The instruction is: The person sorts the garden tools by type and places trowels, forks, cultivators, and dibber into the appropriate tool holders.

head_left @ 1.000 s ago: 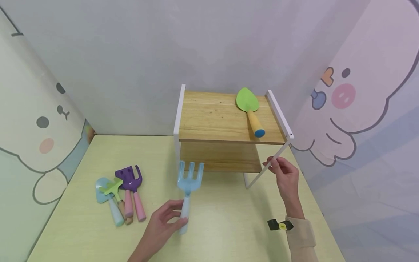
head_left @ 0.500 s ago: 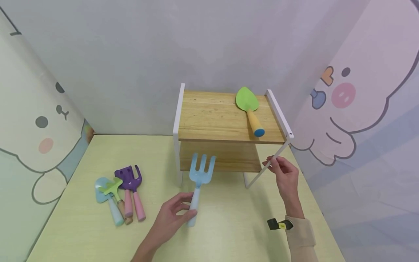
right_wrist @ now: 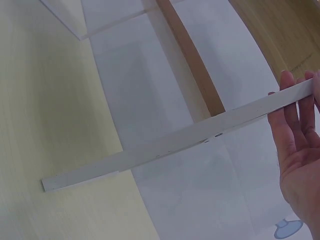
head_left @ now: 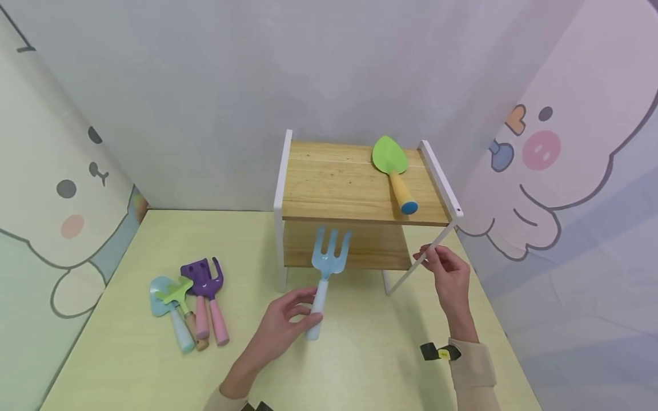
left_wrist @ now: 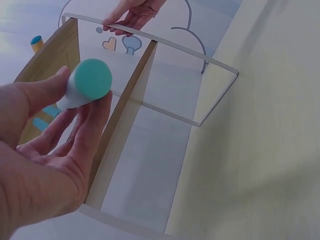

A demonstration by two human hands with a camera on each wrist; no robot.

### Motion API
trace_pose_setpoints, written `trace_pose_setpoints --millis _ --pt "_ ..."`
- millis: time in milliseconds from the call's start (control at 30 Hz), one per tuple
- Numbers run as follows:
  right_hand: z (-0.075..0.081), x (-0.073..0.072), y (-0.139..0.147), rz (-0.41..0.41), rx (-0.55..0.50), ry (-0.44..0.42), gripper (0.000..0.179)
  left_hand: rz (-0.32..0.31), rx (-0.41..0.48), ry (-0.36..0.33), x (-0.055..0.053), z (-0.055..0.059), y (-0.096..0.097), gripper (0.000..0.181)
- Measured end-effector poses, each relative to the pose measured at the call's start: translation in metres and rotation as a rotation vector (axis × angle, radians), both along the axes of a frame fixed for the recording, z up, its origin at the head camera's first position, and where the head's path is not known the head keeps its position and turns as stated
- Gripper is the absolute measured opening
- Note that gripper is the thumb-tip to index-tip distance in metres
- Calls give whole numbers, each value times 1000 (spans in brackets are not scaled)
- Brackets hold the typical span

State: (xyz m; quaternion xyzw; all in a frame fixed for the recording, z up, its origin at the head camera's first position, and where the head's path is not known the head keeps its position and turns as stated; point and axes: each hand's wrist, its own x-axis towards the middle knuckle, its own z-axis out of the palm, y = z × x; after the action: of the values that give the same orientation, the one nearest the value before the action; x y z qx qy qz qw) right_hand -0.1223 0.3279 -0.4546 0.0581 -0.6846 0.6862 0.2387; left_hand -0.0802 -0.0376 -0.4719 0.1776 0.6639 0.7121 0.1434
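Observation:
In the head view my left hand (head_left: 288,322) grips the pale handle of a light blue toy garden fork (head_left: 329,262), its tines pointing up and away in front of the lower shelf. The left wrist view shows the handle's teal end (left_wrist: 93,79) between thumb and fingers. With fingers and thumb, my right hand (head_left: 448,277) holds the white front leg of a two-tier wooden shelf (head_left: 334,182); the same white bar (right_wrist: 165,145) crosses the right wrist view. On the top tier, toward the right, lies a green trowel (head_left: 396,171) with a yellow handle.
At the table's left several toy garden tools lie in an overlapping pile: a blue shovel (head_left: 161,297), a small green rake (head_left: 177,294) and purple tools (head_left: 205,279) with pink handles. Cartoon-printed cloth walls (head_left: 205,103) stand behind and beside the table (head_left: 370,359).
My left hand has carried the garden fork right and farther forward, from the shelf's left leg to in front of the lower tier. The right hand stays on the leg.

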Motion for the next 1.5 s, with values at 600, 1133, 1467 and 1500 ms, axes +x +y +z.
trace_pose_setpoints --millis 600,1133,1467,1500 --pt "0 0 1 -9 -3 -7 18 20 -47 -1 -27 15 25 51" --pt "0 3 0 -16 17 -7 17 55 -102 0 -52 36 46 53" --pt "-1 1 0 -24 21 -9 18 82 -135 -2 -66 48 62 50" --pt "-1 1 0 -27 23 -12 18 83 -135 0 -68 49 64 51"
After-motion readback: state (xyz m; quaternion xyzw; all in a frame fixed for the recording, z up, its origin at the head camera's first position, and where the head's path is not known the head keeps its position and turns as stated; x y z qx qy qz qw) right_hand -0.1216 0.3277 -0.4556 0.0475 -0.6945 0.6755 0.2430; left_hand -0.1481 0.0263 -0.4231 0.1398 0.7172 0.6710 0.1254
